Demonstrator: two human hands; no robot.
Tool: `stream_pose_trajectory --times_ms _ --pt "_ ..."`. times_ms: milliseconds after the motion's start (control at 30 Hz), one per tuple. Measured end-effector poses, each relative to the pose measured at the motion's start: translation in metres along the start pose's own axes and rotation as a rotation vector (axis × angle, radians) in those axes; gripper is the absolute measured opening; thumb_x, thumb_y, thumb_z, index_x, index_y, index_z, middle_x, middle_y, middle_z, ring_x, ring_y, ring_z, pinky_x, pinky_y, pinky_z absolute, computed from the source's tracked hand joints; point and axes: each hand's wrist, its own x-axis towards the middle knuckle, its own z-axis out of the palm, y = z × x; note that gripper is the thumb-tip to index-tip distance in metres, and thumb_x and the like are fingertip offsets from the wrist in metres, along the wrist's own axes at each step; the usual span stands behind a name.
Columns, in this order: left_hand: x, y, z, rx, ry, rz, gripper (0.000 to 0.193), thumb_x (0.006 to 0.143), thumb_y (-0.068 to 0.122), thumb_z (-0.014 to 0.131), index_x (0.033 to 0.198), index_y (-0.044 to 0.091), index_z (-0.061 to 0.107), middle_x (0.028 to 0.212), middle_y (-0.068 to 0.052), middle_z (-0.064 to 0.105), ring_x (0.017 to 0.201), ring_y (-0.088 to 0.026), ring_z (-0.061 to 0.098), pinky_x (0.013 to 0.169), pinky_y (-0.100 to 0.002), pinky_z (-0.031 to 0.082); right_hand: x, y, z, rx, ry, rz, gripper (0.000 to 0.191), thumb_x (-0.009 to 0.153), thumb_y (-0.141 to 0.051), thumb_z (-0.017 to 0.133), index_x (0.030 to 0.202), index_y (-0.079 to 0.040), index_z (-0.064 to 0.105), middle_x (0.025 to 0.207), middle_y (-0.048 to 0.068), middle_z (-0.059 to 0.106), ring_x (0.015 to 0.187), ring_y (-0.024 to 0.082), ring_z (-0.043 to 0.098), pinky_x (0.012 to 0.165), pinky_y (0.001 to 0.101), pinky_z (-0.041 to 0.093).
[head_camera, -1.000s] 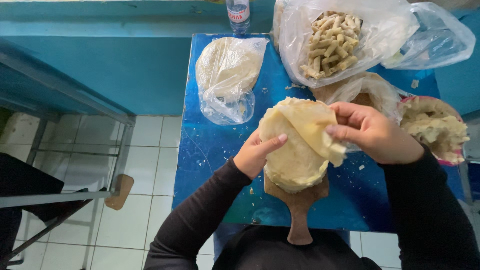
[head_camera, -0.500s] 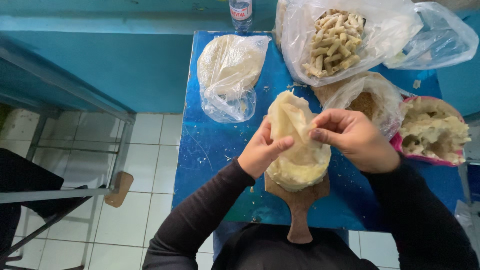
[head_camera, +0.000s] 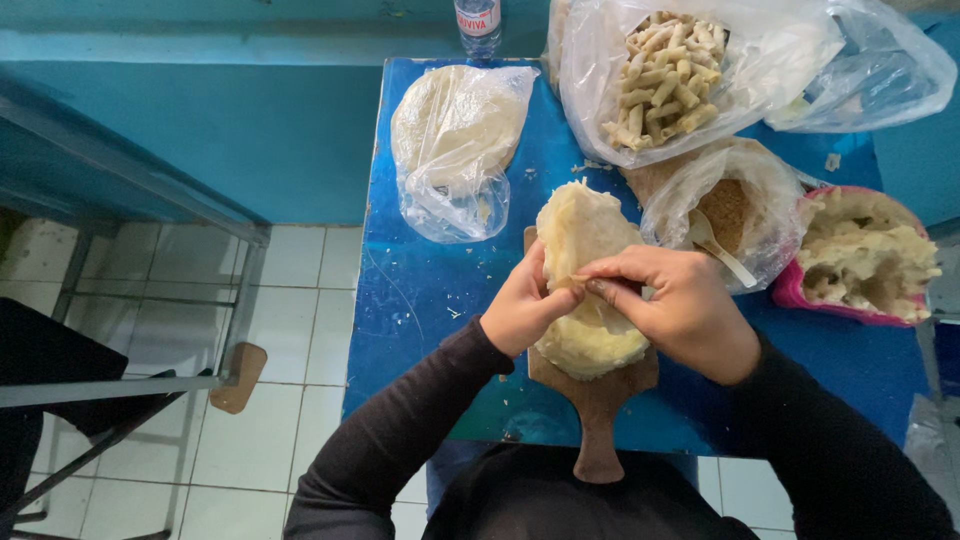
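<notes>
The dough sheet (head_camera: 585, 240), spread wide and open between the hands a second ago, now stands folded over into a narrow, tall shape above the grip. The right hand (head_camera: 670, 305), which held the sheet's far right edge well out from the left hand (head_camera: 522, 308), now sits close against it, fingertips of both pinching the same seam at the fold's near side. The right half of the sheet no longer drapes past the right hand; it lies doubled over the left half.
</notes>
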Motion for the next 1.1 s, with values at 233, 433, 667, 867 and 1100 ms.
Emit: stream_pose_trajectory --times_ms 233,433,667,867,1100 --pt "0.002 -0.006 -0.003 0.008 -0.025 0.031 0.071 0.096 -0.003 0.056 0.160 0.003 0.028 0.141 -0.009 0.056 0.127 -0.016 0.058 0.106 -0.034 0.050 0.001 -0.005 -0.001 -0.049 0.014 0.054 0.020 0.088 -0.010 0.072 0.106 -0.005 0.078 0.096 0.008 0.078 0.081 0.014 0.075 0.074 0.0281 0.057" --pt "0.002 0.002 0.001 0.020 -0.038 0.045 0.073 0.093 -0.005 0.055 0.160 0.001 0.028 0.144 -0.007 0.055 0.132 -0.014 0.055 0.112 -0.032 0.047 0.008 0.007 -0.009 0.121 0.123 0.150 0.018 0.096 -0.010 0.067 0.111 -0.005 0.076 0.098 0.006 0.078 0.087 0.009 0.069 0.076 0.0250 0.056" --pt "-0.002 0.014 0.007 0.063 0.005 -0.066 0.075 0.092 0.010 0.075 0.154 0.001 0.033 0.137 -0.009 0.057 0.123 -0.016 0.059 0.100 -0.034 0.052 0.004 0.002 0.009 -0.107 0.131 -0.074 0.015 0.090 -0.007 0.070 0.105 -0.007 0.074 0.095 0.008 0.072 0.076 0.021 0.069 0.069 0.0311 0.054" --pt "0.002 0.004 0.005 0.112 -0.042 0.065 0.055 0.104 0.016 0.069 0.150 0.000 0.043 0.135 -0.005 0.061 0.124 -0.012 0.057 0.107 -0.030 0.050 0.004 0.003 0.023 -0.135 0.196 -0.175 0.009 0.093 -0.006 0.068 0.102 -0.006 0.069 0.095 0.013 0.067 0.085 0.033 0.069 0.074 0.0380 0.055" --pt "0.001 0.000 0.001 0.159 -0.003 0.081 0.043 0.111 0.016 0.056 0.150 0.001 0.047 0.137 -0.003 0.061 0.126 -0.011 0.056 0.110 -0.029 0.047 0.005 0.019 0.023 -0.246 0.460 -0.159 0.005 0.107 -0.009 0.061 0.111 -0.004 0.060 0.099 0.019 0.066 0.091 0.039 0.068 0.076 0.0435 0.053"
